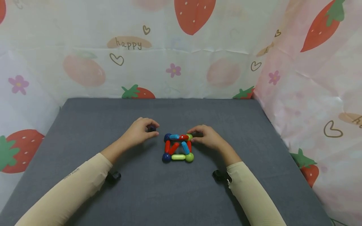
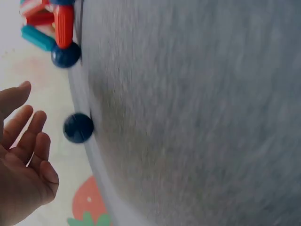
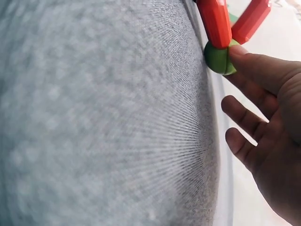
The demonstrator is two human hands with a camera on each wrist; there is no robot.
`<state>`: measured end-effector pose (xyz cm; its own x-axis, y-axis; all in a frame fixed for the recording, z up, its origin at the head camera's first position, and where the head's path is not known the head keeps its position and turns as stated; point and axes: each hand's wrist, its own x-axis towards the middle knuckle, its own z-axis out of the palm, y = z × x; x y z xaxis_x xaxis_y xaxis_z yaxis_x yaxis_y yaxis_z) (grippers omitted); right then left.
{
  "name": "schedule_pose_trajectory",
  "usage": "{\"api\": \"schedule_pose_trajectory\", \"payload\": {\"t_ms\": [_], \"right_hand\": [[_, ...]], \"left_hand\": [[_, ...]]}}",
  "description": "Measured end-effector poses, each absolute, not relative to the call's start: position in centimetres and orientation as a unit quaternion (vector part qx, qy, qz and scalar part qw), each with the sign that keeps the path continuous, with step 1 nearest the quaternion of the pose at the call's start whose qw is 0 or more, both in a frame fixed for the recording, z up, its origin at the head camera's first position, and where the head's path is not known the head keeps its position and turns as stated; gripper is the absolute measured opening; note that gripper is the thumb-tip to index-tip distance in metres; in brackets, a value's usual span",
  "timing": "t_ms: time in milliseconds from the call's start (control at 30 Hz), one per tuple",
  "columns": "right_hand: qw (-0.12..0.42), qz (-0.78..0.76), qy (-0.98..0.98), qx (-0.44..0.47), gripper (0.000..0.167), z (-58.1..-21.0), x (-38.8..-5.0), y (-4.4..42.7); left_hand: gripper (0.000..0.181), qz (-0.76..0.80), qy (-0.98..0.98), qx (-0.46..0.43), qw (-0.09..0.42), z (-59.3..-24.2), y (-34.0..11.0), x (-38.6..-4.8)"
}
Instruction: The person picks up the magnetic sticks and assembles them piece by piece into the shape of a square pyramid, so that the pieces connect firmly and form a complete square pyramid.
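Observation:
A frame of magnetic rods and balls lies on the table, with a yellow-green rod [image 1: 178, 157] along its near side. Dark blue balls [image 1: 167, 157] form its left corners and green balls its right ones. Red and blue rods make up the other sides, and two more slant inward from the near corners. My right hand [image 1: 208, 137] pinches the far right green ball [image 3: 217, 59] between thumb and forefinger. Left of the frame, my left hand [image 1: 138, 131] is around a loose dark blue ball [image 2: 78, 128], its fingers relaxed and apart from the ball in the left wrist view.
Dark grey cloth [image 1: 169, 194] covers the table. A strawberry-patterned curtain [image 1: 192, 84] rises behind it, with more of the same print at both sides. Black wrist cameras [image 1: 113, 176] sit below each forearm.

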<state>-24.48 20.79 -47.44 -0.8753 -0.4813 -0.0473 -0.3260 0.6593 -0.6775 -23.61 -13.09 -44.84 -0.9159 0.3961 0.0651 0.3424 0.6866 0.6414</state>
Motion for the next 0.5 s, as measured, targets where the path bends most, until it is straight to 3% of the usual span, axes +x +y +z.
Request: {"api": "schedule_pose_trajectory", "payload": {"t_ms": [500], "right_hand": [[0.108,-0.343,0.909,-0.212,0.03,-47.6,-24.6,20.7]], "left_hand": [[0.05,0.291,0.933,0.193,0.083,-46.2,-14.9,-27.2]]}}
